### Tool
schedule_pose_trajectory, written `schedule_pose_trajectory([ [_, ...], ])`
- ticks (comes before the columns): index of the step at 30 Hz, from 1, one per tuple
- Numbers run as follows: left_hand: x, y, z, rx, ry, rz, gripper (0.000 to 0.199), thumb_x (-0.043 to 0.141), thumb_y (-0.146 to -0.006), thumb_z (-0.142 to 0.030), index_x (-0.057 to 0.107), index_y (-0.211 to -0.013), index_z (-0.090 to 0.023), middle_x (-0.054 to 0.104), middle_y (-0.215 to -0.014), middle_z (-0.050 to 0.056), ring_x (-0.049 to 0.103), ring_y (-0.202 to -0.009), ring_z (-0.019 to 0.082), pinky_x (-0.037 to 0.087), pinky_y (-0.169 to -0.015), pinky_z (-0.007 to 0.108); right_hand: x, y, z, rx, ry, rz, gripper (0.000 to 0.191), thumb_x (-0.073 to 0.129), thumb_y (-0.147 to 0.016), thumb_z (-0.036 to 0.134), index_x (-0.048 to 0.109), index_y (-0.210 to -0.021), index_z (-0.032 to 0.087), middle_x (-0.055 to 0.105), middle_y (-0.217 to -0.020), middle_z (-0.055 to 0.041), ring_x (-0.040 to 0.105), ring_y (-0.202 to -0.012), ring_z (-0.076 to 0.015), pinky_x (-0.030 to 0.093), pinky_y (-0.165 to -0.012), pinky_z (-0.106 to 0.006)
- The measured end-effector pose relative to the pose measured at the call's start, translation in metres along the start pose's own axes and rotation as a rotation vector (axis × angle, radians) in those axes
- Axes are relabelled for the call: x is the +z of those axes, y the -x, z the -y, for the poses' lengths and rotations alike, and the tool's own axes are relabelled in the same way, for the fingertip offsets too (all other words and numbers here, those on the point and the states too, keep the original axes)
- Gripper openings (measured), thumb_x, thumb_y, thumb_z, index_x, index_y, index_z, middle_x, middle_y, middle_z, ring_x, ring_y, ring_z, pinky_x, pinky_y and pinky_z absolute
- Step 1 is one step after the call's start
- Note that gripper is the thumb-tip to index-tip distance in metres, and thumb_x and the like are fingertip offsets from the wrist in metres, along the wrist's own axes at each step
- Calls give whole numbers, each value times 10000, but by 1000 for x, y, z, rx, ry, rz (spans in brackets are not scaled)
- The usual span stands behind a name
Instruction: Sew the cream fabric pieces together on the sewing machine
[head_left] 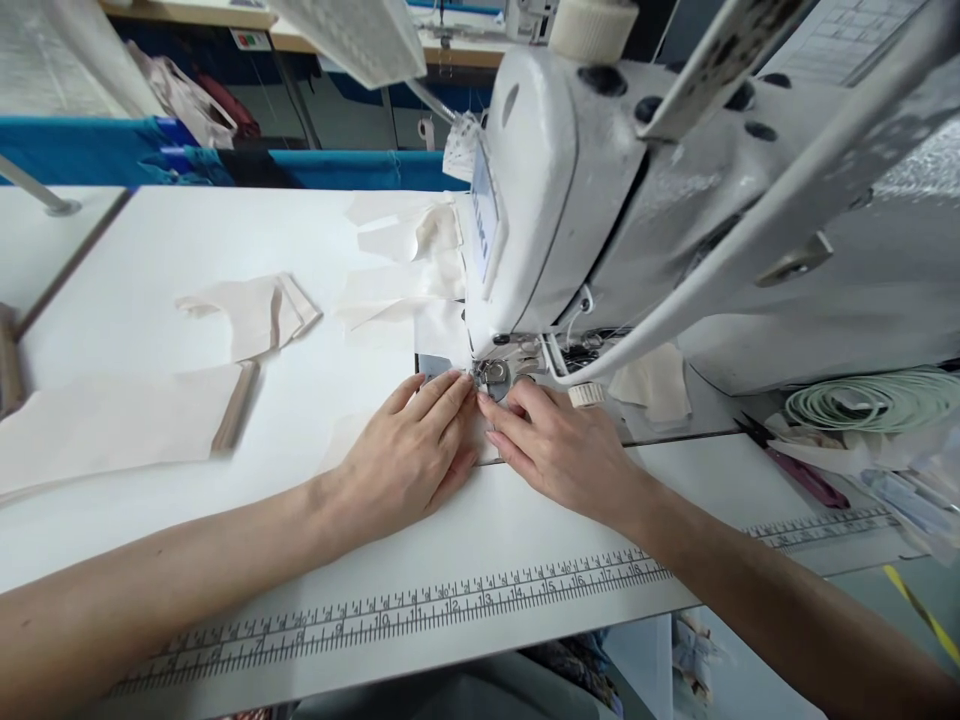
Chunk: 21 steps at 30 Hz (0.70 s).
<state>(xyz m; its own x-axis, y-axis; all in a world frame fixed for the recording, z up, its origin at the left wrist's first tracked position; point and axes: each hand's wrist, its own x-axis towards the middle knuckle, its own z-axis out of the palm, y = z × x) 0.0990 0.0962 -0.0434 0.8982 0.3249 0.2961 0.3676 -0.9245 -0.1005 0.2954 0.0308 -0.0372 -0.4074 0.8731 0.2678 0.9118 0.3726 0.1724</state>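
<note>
A white sewing machine (540,200) stands over the table, its presser foot and needle area (487,374) low at the centre. My left hand (416,440) lies flat beside the foot, fingers stretched out together over a cream fabric piece (487,445). Most of that piece is hidden under my hands. Just right of the foot, my right hand (562,445) has its fingers bent, with fingertips and thumb closed at the fabric's edge. The fingertips of both hands nearly meet in front of the needle.
Cut cream pieces (255,312) and a fabric stack (127,425) lie left. More pale pieces (405,260) rest behind my left hand. A printed ruler (405,615) runs along the front edge. At right are thread snips (806,475) and a coiled green cord (874,400).
</note>
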Motion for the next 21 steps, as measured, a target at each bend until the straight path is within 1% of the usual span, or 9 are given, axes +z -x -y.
schedule_pose_trajectory([
  [7, 1, 1, 0, -3, -9, -3, 426, 382, -967, -272, 617, -1182, 11, 564, -1328, 227, 534, -1240, 340, 471, -1004, 493, -1, -1, 0, 11, 10, 7, 375, 383, -998, 344, 632, -1244, 210, 657, -910, -56, 544, -634, -118, 284, -475, -281],
  [12, 2, 0, 4, -18, 42, 10, 404, 391, -957, -262, 605, -1208, -28, 554, -1344, 215, 514, -1261, 334, 449, -1022, 507, -2, -3, 2, 39, -27, 55, 375, 391, -994, 348, 615, -1263, 213, 656, -937, -60, 560, -655, -119, 282, -460, -284],
  [15, 2, -1, 7, -2, 61, 16, 398, 419, -941, -249, 600, -1214, -23, 562, -1331, 221, 522, -1251, 336, 446, -1024, 511, 0, -2, 0, 47, -74, 27, 366, 400, -992, 338, 618, -1258, 214, 671, -956, -50, 570, -654, -109, 300, -464, -275],
  [17, 2, -1, 8, 1, 51, 16, 405, 413, -944, -251, 601, -1211, -10, 567, -1325, 223, 532, -1240, 332, 450, -1025, 502, 4, -1, -6, 71, -119, -40, 341, 410, -992, 331, 660, -1187, 206, 687, -923, -41, 580, -655, -105, 330, -491, -262],
  [19, 2, -1, 9, -7, 53, 17, 418, 404, -952, -263, 596, -1216, -3, 562, -1331, 224, 529, -1243, 331, 450, -1031, 497, 10, -1, -17, 135, -156, -119, 321, 428, -989, 326, 713, -1030, 184, 692, -830, -35, 583, -641, -110, 361, -526, -253],
  [21, 2, -1, 9, -17, 76, 17, 422, 416, -950, -267, 586, -1233, -4, 553, -1341, 224, 520, -1255, 334, 445, -1039, 501, 15, -3, -29, 204, -161, -188, 319, 462, -975, 323, 719, -872, 163, 686, -748, -38, 573, -606, -119, 379, -544, -256],
])
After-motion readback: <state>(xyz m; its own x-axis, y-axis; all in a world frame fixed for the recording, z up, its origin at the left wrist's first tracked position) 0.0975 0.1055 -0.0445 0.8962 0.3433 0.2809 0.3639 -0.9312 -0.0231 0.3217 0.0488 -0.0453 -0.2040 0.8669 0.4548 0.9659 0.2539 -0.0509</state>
